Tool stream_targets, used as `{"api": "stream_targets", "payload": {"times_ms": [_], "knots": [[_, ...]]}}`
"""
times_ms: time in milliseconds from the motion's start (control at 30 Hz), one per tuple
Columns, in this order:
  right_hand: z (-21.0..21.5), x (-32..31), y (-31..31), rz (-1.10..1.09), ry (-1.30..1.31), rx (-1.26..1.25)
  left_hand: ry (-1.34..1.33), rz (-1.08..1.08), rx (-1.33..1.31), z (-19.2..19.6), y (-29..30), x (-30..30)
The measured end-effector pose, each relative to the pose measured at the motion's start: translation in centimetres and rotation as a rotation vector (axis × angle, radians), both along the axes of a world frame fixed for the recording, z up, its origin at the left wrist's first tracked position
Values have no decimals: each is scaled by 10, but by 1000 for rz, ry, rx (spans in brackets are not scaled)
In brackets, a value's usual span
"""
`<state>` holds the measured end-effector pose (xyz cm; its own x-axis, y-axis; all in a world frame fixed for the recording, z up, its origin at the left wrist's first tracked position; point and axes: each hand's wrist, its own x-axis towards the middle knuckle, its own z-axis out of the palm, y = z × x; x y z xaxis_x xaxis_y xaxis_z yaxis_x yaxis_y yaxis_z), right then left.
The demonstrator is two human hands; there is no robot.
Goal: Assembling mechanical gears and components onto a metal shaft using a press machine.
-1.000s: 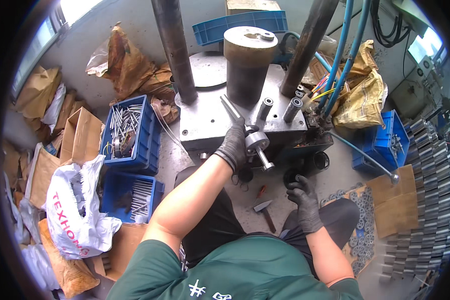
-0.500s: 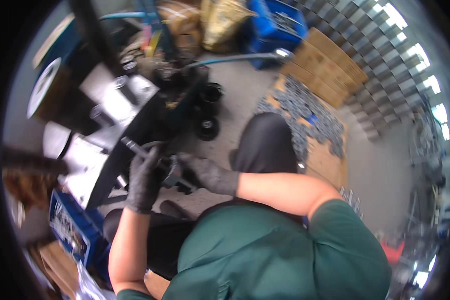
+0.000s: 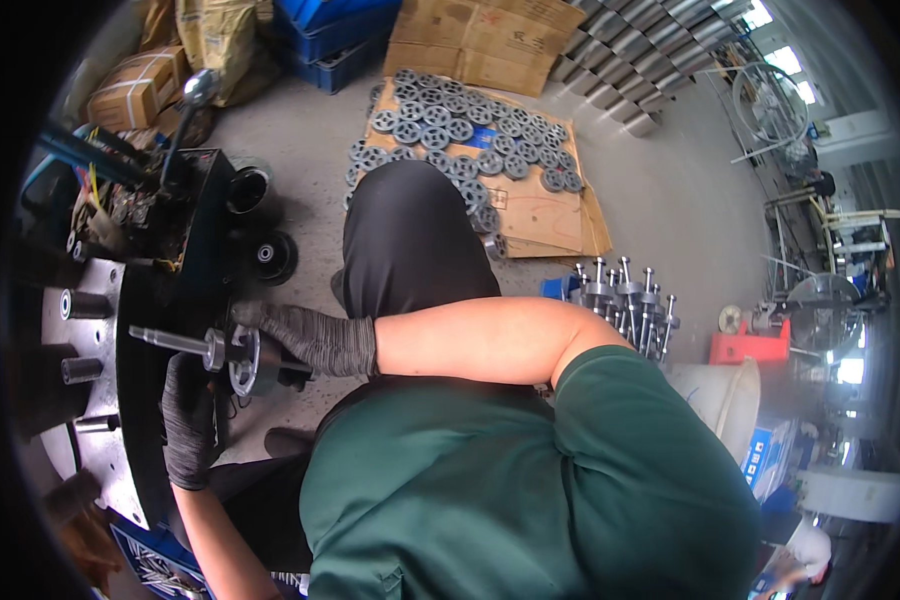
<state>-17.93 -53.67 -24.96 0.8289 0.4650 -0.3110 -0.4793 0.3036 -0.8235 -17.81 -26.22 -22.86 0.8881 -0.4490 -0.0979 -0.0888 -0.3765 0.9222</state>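
Note:
A grey metal shaft with a round wheel-like flange (image 3: pixel 254 362) lies between my two hands, its thin stepped end pointing left toward the machine. My left hand (image 3: pixel 187 425), in a dark grey knit glove, is closed at the shaft from below, fingers partly hidden behind it. From the right, my right hand (image 3: pixel 315 338), gloved the same way, curls over the flange; its fingertips are partly hidden. Just left of the shaft stands a machine table (image 3: pixel 120 400), a light metal plate with dark edge, carrying several short upright cylinders (image 3: pixel 85 305).
Many grey spoked wheels (image 3: pixel 435 137) lie on flattened cardboard (image 3: pixel 530 215) beyond my knee. Several shafts with flanges (image 3: pixel 625 300) stand upright at right, near a white bucket (image 3: pixel 715 400). Black round parts (image 3: pixel 266 255) sit beside the machine. A blue crate (image 3: pixel 150 560) of metal pins is lower left.
My view has turned to the right, so the machine shows farther left and the upright shafts have come into view. The shaft and flange remain between my hands, now seen clearly instead of blurred.

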Motion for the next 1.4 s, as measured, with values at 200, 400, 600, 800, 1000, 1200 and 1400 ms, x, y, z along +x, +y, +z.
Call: {"api": "stream_targets", "payload": {"times_ms": [200, 400, 600, 800, 1000, 1200, 1400], "knots": [[65, 1, -75, -249, -41, 664, 140, -49, 70, -15, -27, 19], [119, -61, -261, -500, 1, 420, 1, -110, 181, -61, -20, 60], [122, -170, -425, -957, 26, -394, 57, -222, 149, -80, -48, 90], [75, -300, -529, -1037, 653, -884, 144, -275, 180, -79, -71, 92], [44, -350, -492, -839, 855, -847, 234, -282, 241, -82, -70, 89], [13, -341, -451, -466, 1029, -854, 258, -221, 279, -77, -68, 86], [-46, -338, -470, -449, 643, -1346, 89, -243, 284, -68, -63, 82]]}}
